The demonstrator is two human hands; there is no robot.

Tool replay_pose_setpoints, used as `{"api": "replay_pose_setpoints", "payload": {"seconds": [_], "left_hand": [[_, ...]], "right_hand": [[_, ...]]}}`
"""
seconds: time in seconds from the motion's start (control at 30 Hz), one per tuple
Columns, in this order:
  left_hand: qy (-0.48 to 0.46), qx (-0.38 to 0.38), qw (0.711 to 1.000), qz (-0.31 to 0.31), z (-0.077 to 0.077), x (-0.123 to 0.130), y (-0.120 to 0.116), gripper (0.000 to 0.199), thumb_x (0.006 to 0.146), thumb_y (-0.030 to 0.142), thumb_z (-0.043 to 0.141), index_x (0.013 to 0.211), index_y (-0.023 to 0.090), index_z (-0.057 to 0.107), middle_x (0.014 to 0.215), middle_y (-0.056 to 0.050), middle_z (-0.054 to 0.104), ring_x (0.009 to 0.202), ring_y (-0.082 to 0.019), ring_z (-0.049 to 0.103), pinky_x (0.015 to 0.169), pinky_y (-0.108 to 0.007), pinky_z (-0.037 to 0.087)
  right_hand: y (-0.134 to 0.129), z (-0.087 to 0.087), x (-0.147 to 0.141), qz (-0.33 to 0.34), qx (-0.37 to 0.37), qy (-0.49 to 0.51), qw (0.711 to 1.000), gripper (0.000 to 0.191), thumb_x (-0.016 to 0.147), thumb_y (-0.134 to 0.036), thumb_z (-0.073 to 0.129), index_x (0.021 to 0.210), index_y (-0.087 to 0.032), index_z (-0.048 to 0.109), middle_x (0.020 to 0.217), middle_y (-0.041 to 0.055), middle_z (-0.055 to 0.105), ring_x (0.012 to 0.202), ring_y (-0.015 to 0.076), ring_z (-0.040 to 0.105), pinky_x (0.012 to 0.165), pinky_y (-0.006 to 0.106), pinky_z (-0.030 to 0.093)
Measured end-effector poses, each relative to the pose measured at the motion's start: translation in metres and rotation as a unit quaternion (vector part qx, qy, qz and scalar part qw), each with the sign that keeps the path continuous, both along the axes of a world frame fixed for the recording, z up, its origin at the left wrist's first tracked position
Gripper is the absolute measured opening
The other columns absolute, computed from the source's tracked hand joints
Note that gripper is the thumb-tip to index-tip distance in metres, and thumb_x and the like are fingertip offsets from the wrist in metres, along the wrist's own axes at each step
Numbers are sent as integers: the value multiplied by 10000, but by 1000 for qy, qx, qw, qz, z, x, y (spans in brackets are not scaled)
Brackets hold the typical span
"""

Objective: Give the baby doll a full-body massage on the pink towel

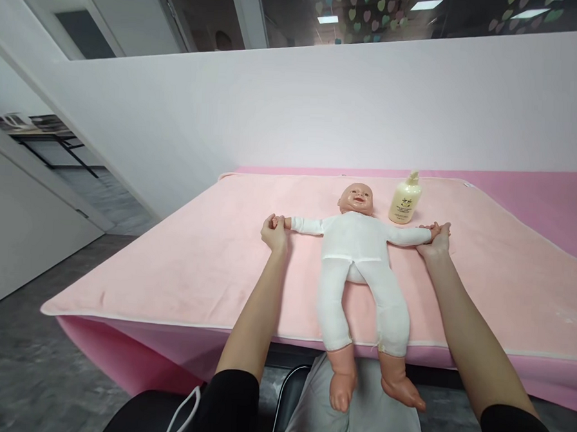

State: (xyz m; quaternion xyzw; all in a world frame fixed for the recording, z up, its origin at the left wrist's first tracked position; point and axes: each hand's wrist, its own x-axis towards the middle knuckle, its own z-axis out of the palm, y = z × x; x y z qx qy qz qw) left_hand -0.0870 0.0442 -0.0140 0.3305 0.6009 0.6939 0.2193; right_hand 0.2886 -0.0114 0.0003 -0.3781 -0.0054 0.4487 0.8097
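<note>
Beside the cream plastic pump bottle (405, 200) (untouched), the white-cloth, plastic-headed baby doll (356, 237) lies face-up, arms already spread, its plastic hands (288, 223) clasped by left hand (274, 233) and right hand (435, 243), not yet released.

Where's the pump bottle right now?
In the head view, the pump bottle stands right of centre on the pink blanket, beside the doll's head and beyond its outstretched arm.

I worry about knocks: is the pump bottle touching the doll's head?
Apart: the head-camera view shows bare pink blanket between the pump bottle and the doll's head.
</note>
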Motion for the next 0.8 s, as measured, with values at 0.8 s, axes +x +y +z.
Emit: {"api": "replay_pose_setpoints", "payload": {"seconds": [0.8], "left_hand": [[88,-25,996,-14,1,0,-3,333,896,245,430,1145,128,618,1186,-113,631,1112,-190,584,990,-311,436]], "right_hand": [[-11,16,-14,-30,-16,14,999,184,884,-222,457,713,-193,397,676,-79,409,501,34,405,533,168,483]]}}
